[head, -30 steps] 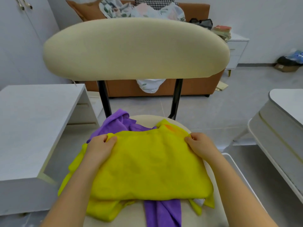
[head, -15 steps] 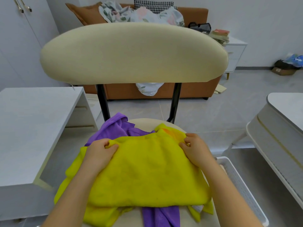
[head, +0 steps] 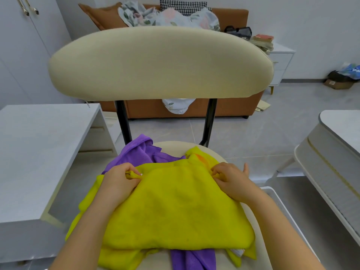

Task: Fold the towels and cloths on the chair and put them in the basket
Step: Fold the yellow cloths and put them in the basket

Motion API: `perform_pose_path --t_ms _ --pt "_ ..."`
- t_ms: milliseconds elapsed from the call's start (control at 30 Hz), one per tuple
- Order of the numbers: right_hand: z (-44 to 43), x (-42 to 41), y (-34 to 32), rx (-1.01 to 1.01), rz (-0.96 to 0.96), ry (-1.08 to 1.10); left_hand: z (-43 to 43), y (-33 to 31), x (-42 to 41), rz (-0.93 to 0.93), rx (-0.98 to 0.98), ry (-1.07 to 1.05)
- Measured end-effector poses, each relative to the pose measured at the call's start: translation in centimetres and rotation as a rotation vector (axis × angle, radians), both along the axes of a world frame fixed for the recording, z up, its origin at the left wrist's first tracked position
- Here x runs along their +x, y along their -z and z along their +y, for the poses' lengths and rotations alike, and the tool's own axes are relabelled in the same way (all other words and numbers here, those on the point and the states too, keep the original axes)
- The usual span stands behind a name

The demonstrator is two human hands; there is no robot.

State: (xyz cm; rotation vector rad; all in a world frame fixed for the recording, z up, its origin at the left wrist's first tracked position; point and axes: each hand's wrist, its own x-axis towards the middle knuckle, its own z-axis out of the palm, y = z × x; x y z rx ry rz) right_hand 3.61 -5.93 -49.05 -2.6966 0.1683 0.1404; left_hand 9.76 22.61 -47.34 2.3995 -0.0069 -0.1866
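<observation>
**Yellow terry pinched at both far corners, ready to fold**

Yellow towel [head: 175, 209] spread across the chair [head: 159, 63] seat, on top of a purple cloth [head: 140, 154] showing at the far left and again at the near edge. Left hand [head: 118, 180] closed in a pinch on the towel's far-left corner; right hand [head: 229, 180] likewise closed on the far-right corner, thumb sticking up. A second yellow layer bunched beneath, spilling off the seat's left side. Basket [head: 280, 203] just beside the seat on the right, only a white rim visible; contents hidden.

Probably the start of a fold, far edge toward the near one. To do it well:

- Lift both corners together, level, so the edge stays straight.
- Keep the pinch on the top layer only; easy to snag the purple cloth underneath.
- Pull lightly apart to take out slack before laying the edge down.
- Match corners at the near edge, then smooth flat with the palms.
- Mind the loose layer below dragging along off the seat.
</observation>
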Motion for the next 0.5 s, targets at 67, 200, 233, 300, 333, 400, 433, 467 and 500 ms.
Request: perform_pose_path --t_ms 67,200,233,300,333,400,433,467,500 --pt "-0.2 0.0 -0.1 -0.034 -0.028 0.008 0.1 -0.1 0.1 -0.038 -0.030 -0.016" --pt "-0.5 0.0 -0.3 -0.100 -0.105 0.018 0.3 -0.7 0.0 -0.176 -0.086 -0.030" --pt "-0.6 0.0 -0.4 -0.092 -0.139 0.022 0.3 -0.9 0.0 -0.213 -0.114 -0.025" --pt "-1.0 0.0 -0.5 -0.050 -0.211 0.040 0.4 -1.2 -0.1 -0.261 -0.149 -0.021" --pt "-1.2 -0.1 -0.6 -0.010 -0.223 0.045 0.5 -1.2 -0.1 -0.258 -0.150 -0.016" --pt "-1.5 -0.3 -0.5 0.064 -0.171 0.014 0.7 -1.1 -0.1 -0.200 -0.140 -0.010" --pt "-1.5 -0.4 -0.3 0.069 -0.123 -0.014 0.8 -1.0 0.0 -0.166 -0.132 -0.020" --pt "-1.5 -0.4 0.0 0.062 -0.090 -0.036 0.9 -0.9 0.0 -0.133 -0.125 -0.037" --pt "-1.5 -0.4 0.2 0.062 -0.080 -0.040 0.9 -0.8 0.0 -0.104 -0.129 -0.055"
